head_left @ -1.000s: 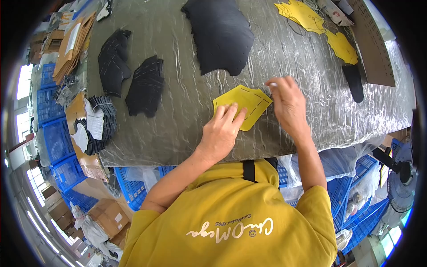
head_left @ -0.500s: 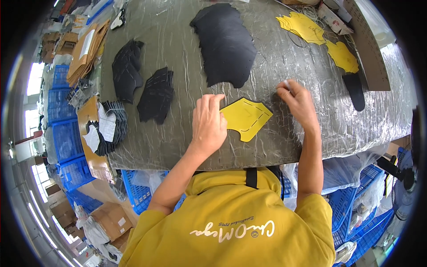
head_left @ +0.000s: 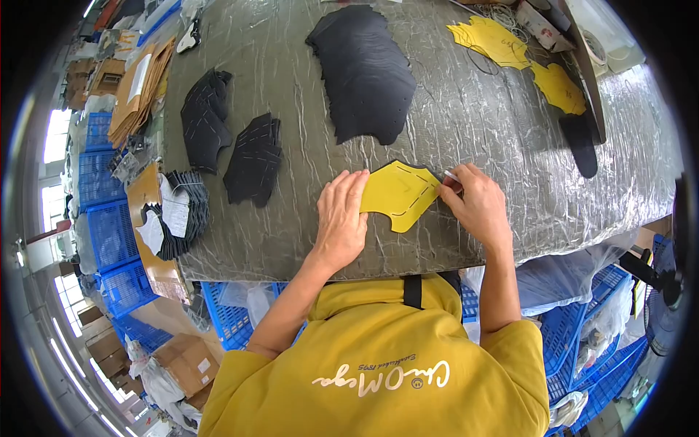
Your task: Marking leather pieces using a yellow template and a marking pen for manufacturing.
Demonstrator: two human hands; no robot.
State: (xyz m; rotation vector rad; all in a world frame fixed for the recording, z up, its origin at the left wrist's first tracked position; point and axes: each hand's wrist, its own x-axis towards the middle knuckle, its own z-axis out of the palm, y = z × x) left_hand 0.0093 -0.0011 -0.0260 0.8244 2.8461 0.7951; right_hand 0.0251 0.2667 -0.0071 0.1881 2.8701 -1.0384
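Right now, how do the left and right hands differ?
The left hand is extended; the right hand is curled. The left hand lies at the left edge of the yellow piece, the right hand at its right corner. Only the right hand pinches a white stick. Both are bare.

From afar, I looked through the left head-worn fisheye, which faced down at the counter (head_left: 466, 120) from close above.

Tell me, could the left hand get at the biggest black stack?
Probably yes: nothing visible stands between the left hand and that black stack, though the hand is at the nearest yellow piece.
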